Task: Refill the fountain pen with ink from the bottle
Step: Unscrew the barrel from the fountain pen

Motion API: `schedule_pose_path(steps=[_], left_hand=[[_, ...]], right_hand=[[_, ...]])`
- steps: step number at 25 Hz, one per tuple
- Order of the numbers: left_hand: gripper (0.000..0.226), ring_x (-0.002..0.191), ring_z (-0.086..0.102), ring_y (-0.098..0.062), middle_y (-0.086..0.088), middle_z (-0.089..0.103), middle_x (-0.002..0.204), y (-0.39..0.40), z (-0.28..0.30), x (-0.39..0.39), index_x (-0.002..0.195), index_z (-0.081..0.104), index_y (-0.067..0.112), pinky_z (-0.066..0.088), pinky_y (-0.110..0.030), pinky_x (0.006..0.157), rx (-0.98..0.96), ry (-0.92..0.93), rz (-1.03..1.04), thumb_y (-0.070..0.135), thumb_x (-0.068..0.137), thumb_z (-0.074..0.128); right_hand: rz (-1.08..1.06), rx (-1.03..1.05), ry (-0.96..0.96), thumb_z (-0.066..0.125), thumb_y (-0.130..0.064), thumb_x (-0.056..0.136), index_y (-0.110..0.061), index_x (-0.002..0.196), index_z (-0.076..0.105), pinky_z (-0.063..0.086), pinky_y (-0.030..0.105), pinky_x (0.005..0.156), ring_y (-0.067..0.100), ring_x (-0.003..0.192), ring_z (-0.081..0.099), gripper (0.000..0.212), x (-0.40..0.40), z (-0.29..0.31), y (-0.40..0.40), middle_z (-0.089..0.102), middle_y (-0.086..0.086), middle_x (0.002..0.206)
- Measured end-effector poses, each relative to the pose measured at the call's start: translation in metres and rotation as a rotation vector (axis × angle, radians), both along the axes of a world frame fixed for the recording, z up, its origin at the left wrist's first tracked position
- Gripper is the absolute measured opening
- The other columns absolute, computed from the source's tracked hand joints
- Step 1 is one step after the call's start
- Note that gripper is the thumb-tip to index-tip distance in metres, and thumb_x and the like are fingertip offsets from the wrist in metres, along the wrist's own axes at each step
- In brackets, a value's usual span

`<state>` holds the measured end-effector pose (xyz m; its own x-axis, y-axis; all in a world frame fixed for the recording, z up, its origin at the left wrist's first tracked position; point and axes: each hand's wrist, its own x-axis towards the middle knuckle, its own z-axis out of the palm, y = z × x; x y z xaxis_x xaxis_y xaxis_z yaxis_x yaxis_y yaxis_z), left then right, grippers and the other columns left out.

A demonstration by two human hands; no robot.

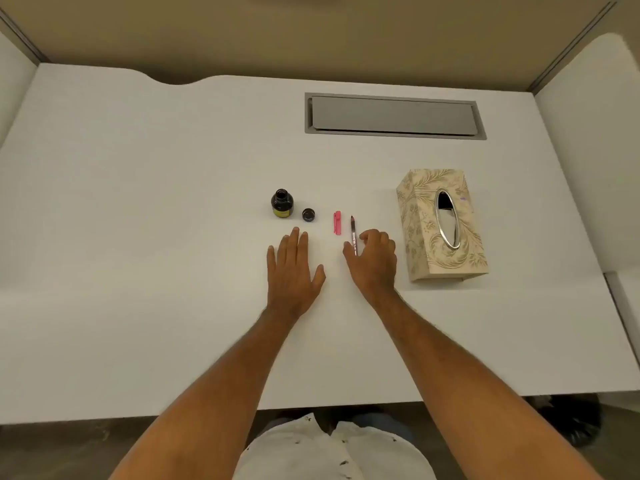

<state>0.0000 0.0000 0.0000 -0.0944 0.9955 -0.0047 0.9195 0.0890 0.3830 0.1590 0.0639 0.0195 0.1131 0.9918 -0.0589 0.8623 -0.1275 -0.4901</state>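
Note:
A small dark ink bottle (282, 204) stands uncapped on the white desk, with its black cap (308, 215) lying just to its right. A pink pen piece (337, 223) lies on the desk further right. The thin pen part with a dark tip (353, 231) lies pointing away from me, its near end between the thumb and fingers of my right hand (374, 259). My left hand (292, 271) rests flat on the desk, fingers spread, just below the bottle and cap, touching nothing.
A patterned tissue box (440, 225) stands right of my right hand. A grey cable hatch (393, 116) is set into the desk (138, 202) at the back. Beige partition walls surround the desk on three sides.

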Motion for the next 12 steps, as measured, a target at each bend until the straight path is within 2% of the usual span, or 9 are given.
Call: schedule_pose_path(steps=[4,9,12], left_hand=[[0.069,0.15,0.029,-0.033,-0.014,0.032,0.163,0.001,-0.008,-0.007,0.152,0.035,0.006,0.019,-0.059,0.121,-0.036,0.053,-0.028,0.043,0.095,0.046],[0.067,0.152,0.025,-0.032,-0.013,0.028,0.164,0.002,-0.011,-0.009,0.153,0.033,0.009,0.014,-0.058,0.123,-0.053,0.086,-0.057,0.043,0.097,0.043],[0.067,0.153,0.022,-0.031,-0.012,0.025,0.166,0.001,-0.011,-0.009,0.155,0.031,0.01,0.012,-0.058,0.123,-0.059,0.09,-0.066,0.044,0.098,0.041]], right_hand=[[-0.056,0.006,-0.061,0.067,-0.044,0.091,-0.015,0.101,0.059,0.045,0.033,0.076,0.017,0.092,0.047,0.032,-0.005,-0.003,0.009,0.062,0.002,0.103],[-0.082,0.01,-0.075,0.065,-0.037,0.093,-0.015,0.095,0.059,0.039,0.03,0.072,0.015,0.088,0.044,0.022,-0.008,-0.007,0.013,0.062,0.001,0.096],[-0.086,-0.003,-0.061,0.065,-0.035,0.091,-0.015,0.092,0.06,0.042,0.032,0.071,0.017,0.087,0.047,0.021,-0.008,-0.005,0.015,0.061,0.0,0.092]])
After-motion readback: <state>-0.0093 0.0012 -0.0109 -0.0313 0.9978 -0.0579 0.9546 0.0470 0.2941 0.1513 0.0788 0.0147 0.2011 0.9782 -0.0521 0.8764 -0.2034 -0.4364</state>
